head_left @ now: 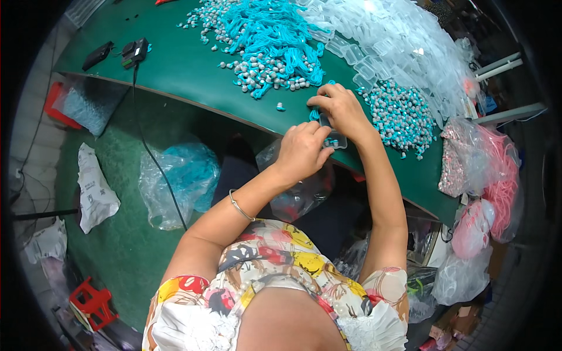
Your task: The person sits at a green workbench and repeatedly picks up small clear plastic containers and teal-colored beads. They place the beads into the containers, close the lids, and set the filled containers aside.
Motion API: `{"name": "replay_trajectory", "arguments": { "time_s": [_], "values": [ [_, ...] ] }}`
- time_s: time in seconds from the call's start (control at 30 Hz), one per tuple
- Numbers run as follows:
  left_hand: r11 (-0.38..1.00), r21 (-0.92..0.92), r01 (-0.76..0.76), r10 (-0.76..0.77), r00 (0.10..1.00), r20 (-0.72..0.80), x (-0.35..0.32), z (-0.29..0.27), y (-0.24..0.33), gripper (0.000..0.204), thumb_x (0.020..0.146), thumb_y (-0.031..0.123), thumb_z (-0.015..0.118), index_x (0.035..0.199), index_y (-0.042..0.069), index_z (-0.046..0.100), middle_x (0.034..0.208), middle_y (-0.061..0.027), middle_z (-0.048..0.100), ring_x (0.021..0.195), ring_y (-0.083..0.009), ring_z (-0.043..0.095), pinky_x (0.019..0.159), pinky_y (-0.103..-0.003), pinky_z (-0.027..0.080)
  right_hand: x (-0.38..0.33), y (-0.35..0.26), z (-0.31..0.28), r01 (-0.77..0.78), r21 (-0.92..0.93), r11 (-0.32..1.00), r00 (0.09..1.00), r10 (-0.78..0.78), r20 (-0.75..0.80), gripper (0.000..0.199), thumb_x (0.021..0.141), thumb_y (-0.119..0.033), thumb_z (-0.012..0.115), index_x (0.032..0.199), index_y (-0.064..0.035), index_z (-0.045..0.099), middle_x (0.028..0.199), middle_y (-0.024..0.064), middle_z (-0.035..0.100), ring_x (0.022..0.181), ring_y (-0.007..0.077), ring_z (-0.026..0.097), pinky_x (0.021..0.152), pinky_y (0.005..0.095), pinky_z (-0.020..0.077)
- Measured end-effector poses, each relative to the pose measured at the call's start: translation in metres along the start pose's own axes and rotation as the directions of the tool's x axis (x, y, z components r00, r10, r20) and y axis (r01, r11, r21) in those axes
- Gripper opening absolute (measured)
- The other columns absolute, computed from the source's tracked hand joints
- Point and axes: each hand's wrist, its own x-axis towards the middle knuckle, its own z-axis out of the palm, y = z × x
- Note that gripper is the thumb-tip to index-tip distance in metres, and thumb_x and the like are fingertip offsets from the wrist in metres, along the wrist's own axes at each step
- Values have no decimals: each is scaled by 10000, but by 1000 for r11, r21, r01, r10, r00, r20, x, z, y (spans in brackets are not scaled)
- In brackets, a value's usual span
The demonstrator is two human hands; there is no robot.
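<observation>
Flowered fabric of the person's top [275, 251] lies nearest the camera, below a green bench [175, 64] that spans the view. Across the bench's far right side spreads a heap of clear plastic boxes [392, 35]; left of it lies a mound of turquoise cords [272, 29] with grey-and-turquoise ends. Nearer the right forearm sits a pile of loose grey-and-turquoise pieces [401, 117]. The left hand [301, 152] has its fingers curved and its thumb slightly apart, gripping a small clear box [342, 139] at the bench's near edge. Just beyond, the right hand [342, 108] bends its fingers leftward over a bit of turquoise cord [314, 113]; whether they pinch it cannot be told. Several pieces lie inside the small clear box, and one lone piece [280, 106] rests on the bench to its left.
</observation>
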Motion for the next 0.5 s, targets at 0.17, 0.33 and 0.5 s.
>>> {"name": "replay_trajectory", "arguments": {
  "time_s": [0.17, 0.33, 0.5],
  "values": [
    [999, -23, -23, 22, 1000, -12, -1, -1, 0, 363, 748, 179, 794, 1056, 62, 640, 888, -106, 589, 886, -324, 607, 757, -447, 476, -6, 9, -8, 7, 37, 999, 995, -3, -96, 243, 737, -21, 734, 966, -91, 693, 992, 65, 652, 950, 283, 604, 802, 419, 476],
    [998, -70, -4, 3, 1000, -18, -2, -2, -4, 372, 730, 162, 807, 1049, 60, 643, 862, -109, 589, 864, -332, 610, 745, -439, 487, -51, -16, -40, -186, 265, 946, 971, 218, -96, 223, 774, -39, 726, 993, -50, 684, 893, 97, 676, 841, 294, 631, 746, 402, 484],
    [993, -113, 23, -22, 1000, 14, 3, -2, -9, 369, 706, 150, 820, 1021, 60, 651, 811, -97, 599, 811, -319, 619, 696, -427, 491, -79, -28, -35, -162, 313, 936, 969, 211, -129, 190, 784, -45, 735, 967, -30, 685, 916, 118, 687, 860, 301, 649, 754, 394, 506]
  ]
}}
